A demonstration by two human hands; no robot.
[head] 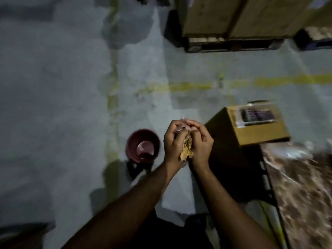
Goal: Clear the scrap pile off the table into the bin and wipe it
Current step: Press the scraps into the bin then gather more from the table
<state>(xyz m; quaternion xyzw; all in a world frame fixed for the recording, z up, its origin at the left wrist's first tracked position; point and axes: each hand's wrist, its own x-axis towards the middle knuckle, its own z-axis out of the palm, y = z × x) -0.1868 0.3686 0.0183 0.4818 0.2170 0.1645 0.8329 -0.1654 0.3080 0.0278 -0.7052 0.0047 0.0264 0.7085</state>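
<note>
Head view: your left hand (173, 141) and right hand (201, 142) are cupped together, fingers curled round a crumpled wad of scrap (186, 150), tan papery bits plus clear crinkly film. Both forearms stretch forward, with the wad held up over the grey concrete floor (62, 105). The round dark-red bin (142, 145) stands on the floor just left of your hands. The marbled brown table (305, 186) edge is at right, with a cardboard box (251, 128) beyond it. Blurry frame.
</note>
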